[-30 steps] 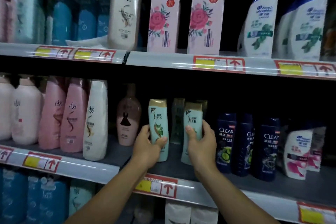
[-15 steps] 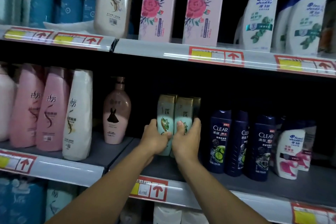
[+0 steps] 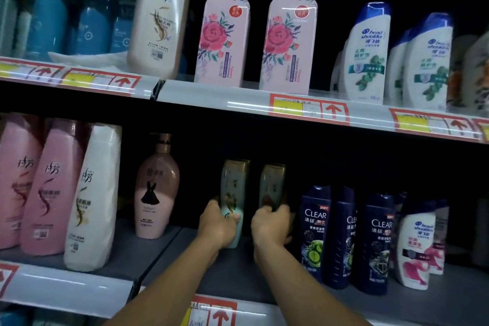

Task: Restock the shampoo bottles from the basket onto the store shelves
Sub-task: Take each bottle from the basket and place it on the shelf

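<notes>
Two pale green shampoo bottles with gold caps stand upright, a small gap apart, deep on the middle shelf (image 3: 238,278). My left hand (image 3: 218,225) is wrapped around the lower part of the left green bottle (image 3: 234,190). My right hand (image 3: 271,225) grips the base of the right green bottle (image 3: 272,185), whose lower half is hidden by my fingers. Both arms reach in from below. The basket is out of view.
Dark blue CLEAR bottles (image 3: 316,230) stand just right of my right hand, with white Head & Shoulders bottles (image 3: 415,243) beyond. A pink pump bottle (image 3: 156,190) and tall pink and white bottles (image 3: 92,193) stand to the left. The upper shelf (image 3: 211,92) carries floral pink bottles.
Both hands have pushed the two green bottles further back on the shelf and moved them slightly apart. The camera has shifted a little.
</notes>
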{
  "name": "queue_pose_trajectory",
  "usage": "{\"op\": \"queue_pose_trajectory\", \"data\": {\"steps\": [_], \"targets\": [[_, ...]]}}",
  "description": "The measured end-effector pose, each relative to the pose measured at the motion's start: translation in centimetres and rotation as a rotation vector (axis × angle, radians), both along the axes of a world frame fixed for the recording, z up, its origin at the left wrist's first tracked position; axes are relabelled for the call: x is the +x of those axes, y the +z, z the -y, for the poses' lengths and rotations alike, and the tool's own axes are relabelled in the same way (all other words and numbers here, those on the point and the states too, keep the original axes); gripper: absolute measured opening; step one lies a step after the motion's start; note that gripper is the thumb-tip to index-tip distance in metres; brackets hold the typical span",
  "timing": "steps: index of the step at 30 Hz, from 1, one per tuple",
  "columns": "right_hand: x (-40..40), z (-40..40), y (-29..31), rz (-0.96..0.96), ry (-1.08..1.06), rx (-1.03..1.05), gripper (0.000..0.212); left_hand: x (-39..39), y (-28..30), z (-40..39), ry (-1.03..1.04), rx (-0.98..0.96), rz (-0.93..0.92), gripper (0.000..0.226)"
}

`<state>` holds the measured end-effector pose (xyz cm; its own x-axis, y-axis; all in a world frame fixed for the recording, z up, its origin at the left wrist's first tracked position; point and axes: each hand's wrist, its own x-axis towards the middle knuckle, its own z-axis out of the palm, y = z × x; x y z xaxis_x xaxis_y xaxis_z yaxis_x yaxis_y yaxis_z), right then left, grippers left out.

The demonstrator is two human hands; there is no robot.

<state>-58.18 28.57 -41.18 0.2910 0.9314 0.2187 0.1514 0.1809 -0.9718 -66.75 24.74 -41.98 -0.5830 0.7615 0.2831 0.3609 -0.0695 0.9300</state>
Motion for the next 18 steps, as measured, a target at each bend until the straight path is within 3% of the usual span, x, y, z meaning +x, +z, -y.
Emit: {"op": "queue_pose_trajectory", "data": {"steps": [5,10,14,18], "targets": [[-0.1,0.4,0.2,-0.053,-0.005,0.014,0.026,0.2,0.0,-0.4,-0.011,0.005,0.021,0.04],[0.8,1.7,0.3,-0.084,-0.033,-0.053,0.069,0.1,-0.1,1.0,-0.056,0.037,0.06,0.071],[0.6,4.1,0.6,-0.126,-0.015,-0.089,0.061,0.5,0.0,3.6,-0.082,0.063,0.121,0.089],[0.3,7.3,0.7,-0.153,0.11,-0.112,0.055,2.4,0.3,6.8,-0.074,0.165,0.183,0.073]]}}
